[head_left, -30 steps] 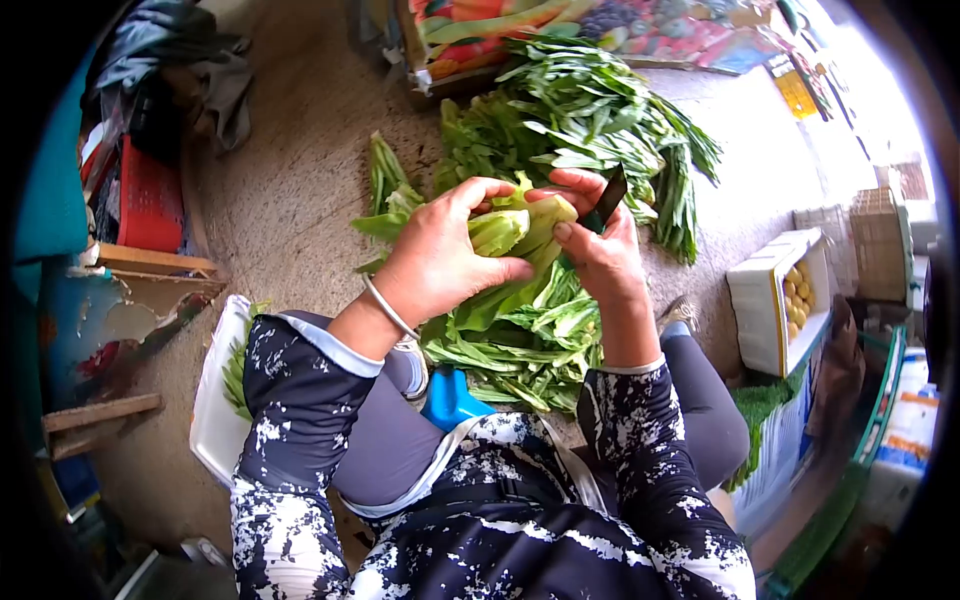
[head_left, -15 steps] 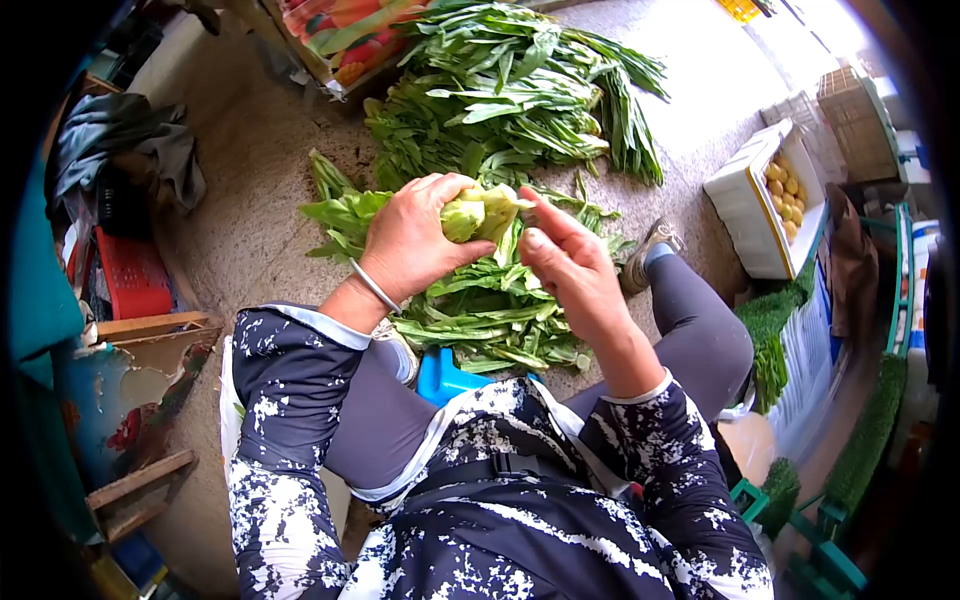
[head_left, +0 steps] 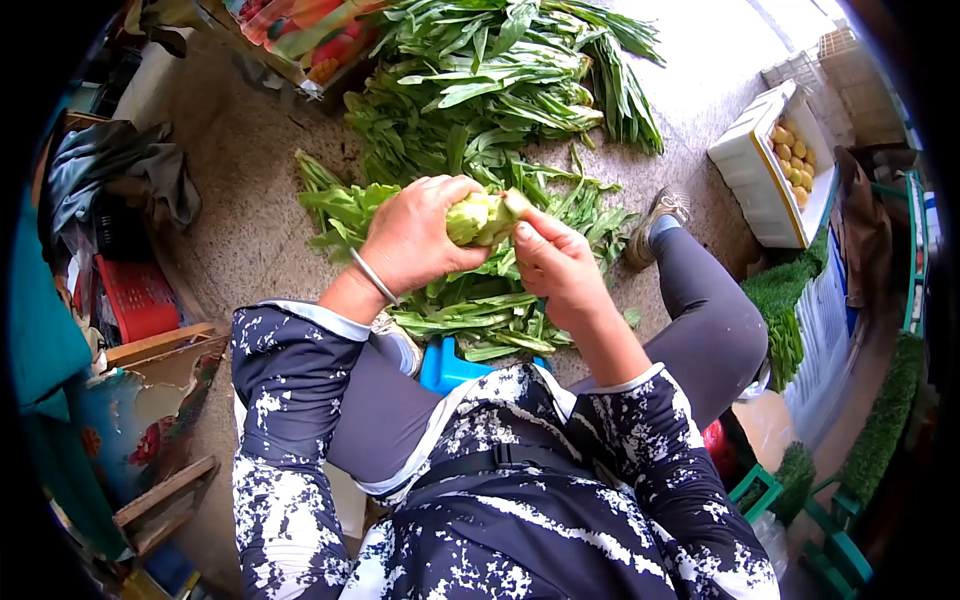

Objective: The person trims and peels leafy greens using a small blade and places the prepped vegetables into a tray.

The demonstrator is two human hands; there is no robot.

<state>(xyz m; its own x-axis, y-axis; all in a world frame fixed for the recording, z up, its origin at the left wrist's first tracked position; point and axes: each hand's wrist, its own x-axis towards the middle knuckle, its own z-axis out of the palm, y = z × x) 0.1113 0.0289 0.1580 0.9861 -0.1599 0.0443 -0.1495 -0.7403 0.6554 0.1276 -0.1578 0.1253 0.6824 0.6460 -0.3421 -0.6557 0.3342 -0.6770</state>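
Observation:
My left hand (head_left: 420, 225) is wrapped around a head of long-leaf lettuce (head_left: 474, 220), its leaves trailing out to the left beyond the wrist. The pale stem end points toward my right hand (head_left: 556, 258). That hand's thumb and index finger are pinched together at the stem end, touching it; the other fingers are curled under, and what they hold, if anything, is hidden. Below both hands, loose lettuce leaves (head_left: 480, 318) lie on the floor between my feet. A large heap of the same lettuce (head_left: 500, 85) is piled just beyond.
A white foam box (head_left: 745, 165) of round yellowish produce (head_left: 792, 165) stands at the right. A printed carton (head_left: 300, 40) is at the upper left. Something blue (head_left: 450, 367) sits between my legs. A red plastic basket (head_left: 137, 298) and dark cloth (head_left: 125, 170) are on the left.
My right thumb and index finger have closed together and come in against the stem end. My left hand still grips the lettuce. The view has shifted slightly.

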